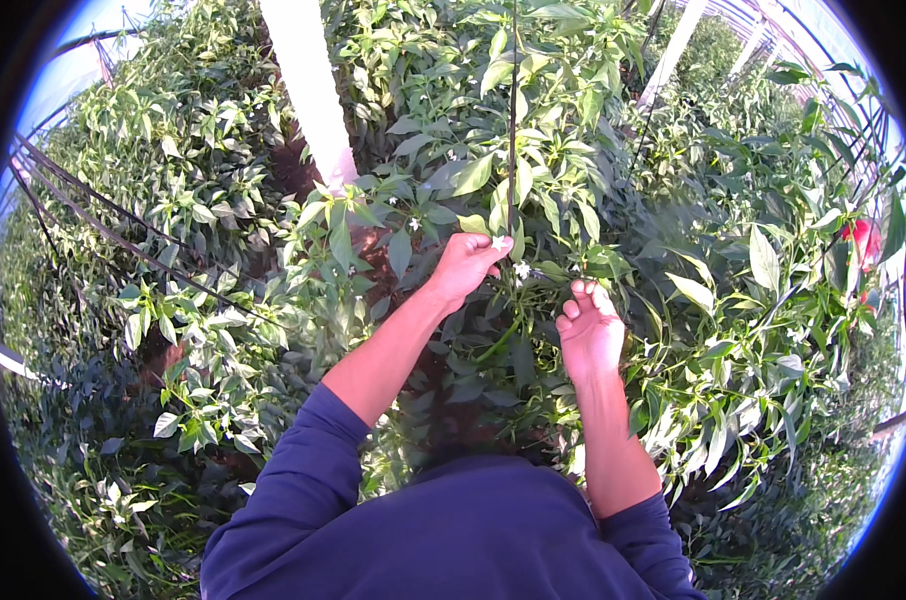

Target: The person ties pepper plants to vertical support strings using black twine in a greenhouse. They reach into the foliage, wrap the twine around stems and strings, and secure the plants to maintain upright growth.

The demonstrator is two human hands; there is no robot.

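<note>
Pepper plants with green leaves and small white blossoms fill the space before me. My left hand (468, 268), at the centre, has thumb and forefinger pinched together at a white pepper flower (499, 242), right beside a dark vertical string (512, 135). Another white blossom (522, 270) hangs just below and right of those fingertips. My right hand (589, 322) is palm up, lower and further right, with curled fingers reaching to a leafy pepper shoot (604, 262). Whether its fingertips grip a stem there cannot be made out. Below, between my hands, a slender green pepper (499, 341) hangs among the leaves.
A bright white post (306, 82) rises at upper left. Dark lines (145, 251) slant through the foliage on the left. Dense plants surround both forearms. Something red (863, 244) shows behind leaves at far right, near the curved greenhouse frame (835, 71).
</note>
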